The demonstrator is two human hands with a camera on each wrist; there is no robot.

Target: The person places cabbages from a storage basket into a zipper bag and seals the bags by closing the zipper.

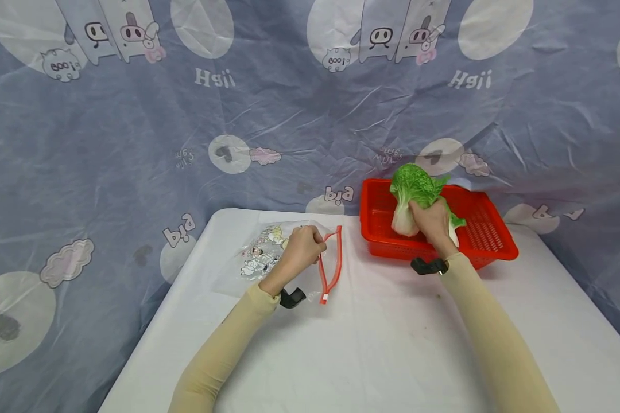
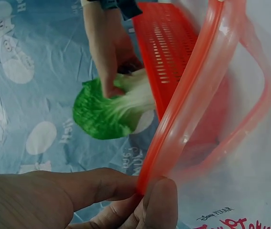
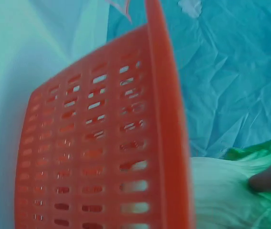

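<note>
A clear zip bag (image 1: 262,258) with cartoon prints lies on the left of the table, its red zip mouth (image 1: 339,252) parted. At that mouth, my left hand (image 1: 302,248) pinches the red edge between thumb and fingers, as the left wrist view shows close up. Over the red basket (image 1: 392,248), my right hand (image 1: 431,221) grips a napa cabbage (image 1: 405,213) by its pale stalk, green leaves pointing up and away. More green leaf and white stalk show right of that hand. In the right wrist view the cabbage (image 3: 221,191) appears just beyond the basket's rim.
The perforated basket stands at the back right of the white-covered table (image 1: 372,344). Right behind the table hangs a grey-blue printed cloth (image 1: 289,115). A dark wrist mount (image 1: 292,298) sits on the left wrist, another (image 1: 429,266) on the right, near the basket's front wall.
</note>
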